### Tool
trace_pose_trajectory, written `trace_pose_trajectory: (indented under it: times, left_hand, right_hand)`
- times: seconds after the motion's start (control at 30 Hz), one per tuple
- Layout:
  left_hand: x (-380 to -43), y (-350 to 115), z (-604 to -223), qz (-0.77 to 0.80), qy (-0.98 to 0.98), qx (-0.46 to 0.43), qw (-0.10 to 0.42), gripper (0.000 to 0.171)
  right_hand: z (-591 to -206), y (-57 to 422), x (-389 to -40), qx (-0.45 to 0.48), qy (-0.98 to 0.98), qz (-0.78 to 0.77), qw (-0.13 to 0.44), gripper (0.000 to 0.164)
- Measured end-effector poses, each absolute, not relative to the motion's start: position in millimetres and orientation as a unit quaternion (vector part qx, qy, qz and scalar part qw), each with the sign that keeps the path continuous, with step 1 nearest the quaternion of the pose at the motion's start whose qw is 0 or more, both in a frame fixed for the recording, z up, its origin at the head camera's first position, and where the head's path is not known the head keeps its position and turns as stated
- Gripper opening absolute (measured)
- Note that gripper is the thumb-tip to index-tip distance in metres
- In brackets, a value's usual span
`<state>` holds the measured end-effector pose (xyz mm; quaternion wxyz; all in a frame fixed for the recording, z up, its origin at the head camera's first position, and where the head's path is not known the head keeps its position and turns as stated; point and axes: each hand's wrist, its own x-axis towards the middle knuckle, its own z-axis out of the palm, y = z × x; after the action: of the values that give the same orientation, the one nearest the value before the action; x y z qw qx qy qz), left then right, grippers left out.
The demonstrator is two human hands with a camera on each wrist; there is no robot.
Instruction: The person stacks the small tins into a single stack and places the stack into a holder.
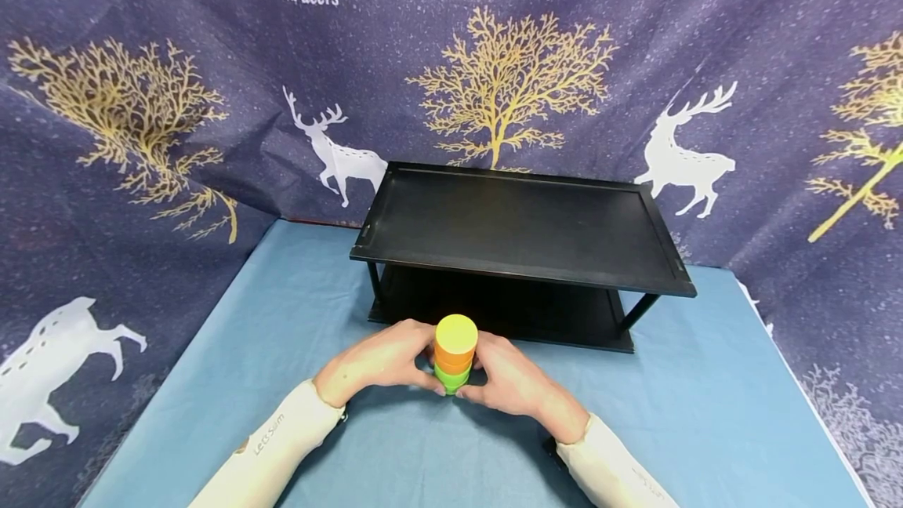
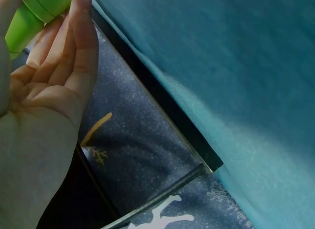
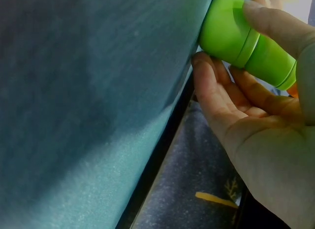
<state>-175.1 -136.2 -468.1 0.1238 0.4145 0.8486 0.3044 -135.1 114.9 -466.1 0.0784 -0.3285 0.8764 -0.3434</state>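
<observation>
A small upright stack of cups (image 1: 454, 355) stands on the blue cloth, yellow on top, orange in the middle and green below. My left hand (image 1: 397, 355) holds it from the left, the thumb low by the green part. From the right my right hand (image 1: 509, 375) holds the same stack, its thumb also low at the front. In the right wrist view two green cups (image 3: 226, 29) show one on the other, with a bit of orange beyond. Green cups (image 2: 42, 7) also appear between thumb and fingers in the left wrist view. Most fingertips are hidden behind the stack in the head view.
Just behind the hands stands a black two-tier shelf (image 1: 508, 226), its lower board (image 1: 494, 312) close to the stack. Blue cloth (image 1: 705, 406) covers the table. A dark curtain (image 1: 395, 45) with deer and trees hangs along the back and sides.
</observation>
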Motion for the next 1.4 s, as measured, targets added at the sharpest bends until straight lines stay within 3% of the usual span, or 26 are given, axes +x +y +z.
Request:
trace_pose_trajectory:
  times: [1.4]
  left_hand:
    - [-172.6, -125.2, -446.2, 0.318, 0.841, 0.422, 0.115, 0.051]
  right_hand:
    - [-443.0, 127.3, -132.6, -0.335, 0.876, -0.341, 0.059, 0.056]
